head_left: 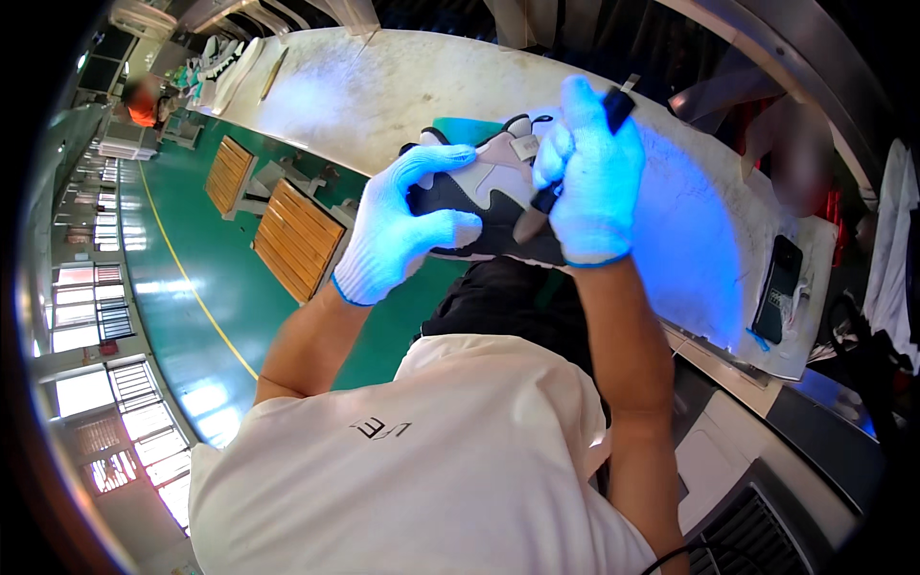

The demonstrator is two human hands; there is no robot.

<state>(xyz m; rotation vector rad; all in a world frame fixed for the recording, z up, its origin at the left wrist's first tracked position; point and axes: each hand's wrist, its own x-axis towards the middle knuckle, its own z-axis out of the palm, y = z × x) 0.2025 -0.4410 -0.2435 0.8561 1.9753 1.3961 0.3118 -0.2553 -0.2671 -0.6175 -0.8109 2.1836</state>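
Note:
A sneaker (479,187) in white, grey and pale pink with dark grey lower panels lies on its side above my lap, by the worktable's near edge. My left hand (398,216), in a white knit glove, grips one end of it between thumb and fingers. My right hand (599,172), gloved too, is closed round a black-handled, brush-like tool (531,222). Its brownish tapered tip meets or hovers just over the dark side panel; I cannot tell which. A small metal end sticks out from the top of the fist.
Blue light falls on the pale worktable (326,96). A black phone (778,287) lies at its right end, a thin stick-like tool (274,75) at the far left. More shoes (225,72) stand beyond. Wooden slatted tops (297,240) stand left; a person (144,105) is farther off.

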